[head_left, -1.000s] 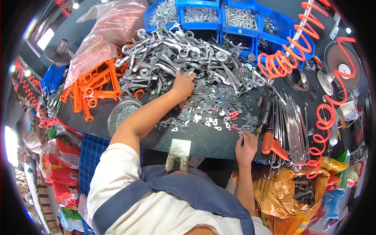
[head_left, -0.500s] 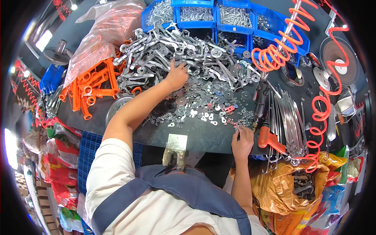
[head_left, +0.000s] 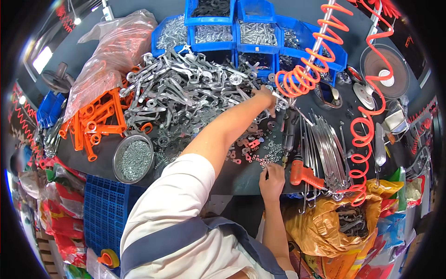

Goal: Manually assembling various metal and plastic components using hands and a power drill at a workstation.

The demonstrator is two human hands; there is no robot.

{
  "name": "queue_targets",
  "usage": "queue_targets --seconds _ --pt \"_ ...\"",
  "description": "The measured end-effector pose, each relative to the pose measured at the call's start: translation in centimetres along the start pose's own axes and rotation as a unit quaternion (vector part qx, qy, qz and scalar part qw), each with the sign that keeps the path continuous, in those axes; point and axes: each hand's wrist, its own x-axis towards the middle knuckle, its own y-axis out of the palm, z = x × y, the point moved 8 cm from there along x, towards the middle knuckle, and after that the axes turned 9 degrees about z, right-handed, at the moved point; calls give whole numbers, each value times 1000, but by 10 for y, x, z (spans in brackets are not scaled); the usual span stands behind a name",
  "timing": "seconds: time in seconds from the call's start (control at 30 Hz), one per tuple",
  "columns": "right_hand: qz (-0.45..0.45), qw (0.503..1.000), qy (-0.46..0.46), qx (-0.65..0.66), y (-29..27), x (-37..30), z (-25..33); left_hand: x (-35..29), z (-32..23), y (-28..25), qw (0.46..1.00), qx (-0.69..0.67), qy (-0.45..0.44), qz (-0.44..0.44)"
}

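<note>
My left arm stretches across the bench, and my left hand (head_left: 265,98) reaches the right end of a heap of silvery metal levers (head_left: 186,88). Its fingers are partly hidden, so I cannot make out whether they grip a part. By the bench's front edge, my right hand (head_left: 272,180) has its fingertips pinched together; anything between them is too small to name. Small ring-shaped nuts (head_left: 269,154) lie just beyond it. An orange-handled air tool (head_left: 304,174) is to its right, beside a dark upright screwdriver tool (head_left: 289,132).
Blue bins (head_left: 258,35) of small hardware line the back. At left are orange plastic handles (head_left: 95,123) and a round metal bowl (head_left: 133,158) of small parts. A coiled orange hose (head_left: 297,83) hangs at right, above metal rods (head_left: 330,153). A yellow sack (head_left: 316,228) stands below.
My left hand has moved right, from the middle of the lever heap to its right end. The view has shifted, revealing the bowl. My right hand stays near the nuts, still pinched.
</note>
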Motion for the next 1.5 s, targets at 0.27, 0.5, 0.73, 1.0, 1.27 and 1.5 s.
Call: queue_targets --seconds 0.27,0.5,0.73,1.0,1.27,1.5 --pt "0 1000 25 9 -5 0 -11 -3 -25 4 986 7 13 -164" --pt "7 1000 9 24 2 1 -3 60 6 26 978 -33 184 -88" --pt "4 1000 7 8 1 2 -3 -10 18 -5 957 -14 177 -230" --pt "13 1000 10 -3 4 0 -6 -83 58 -16 916 -31 295 -269" --pt "13 1000 -4 -7 5 3 1 -68 79 3 895 -272 164 -313" --pt "16 1000 -2 10 4 1 2 -106 93 23 835 -498 231 -50"
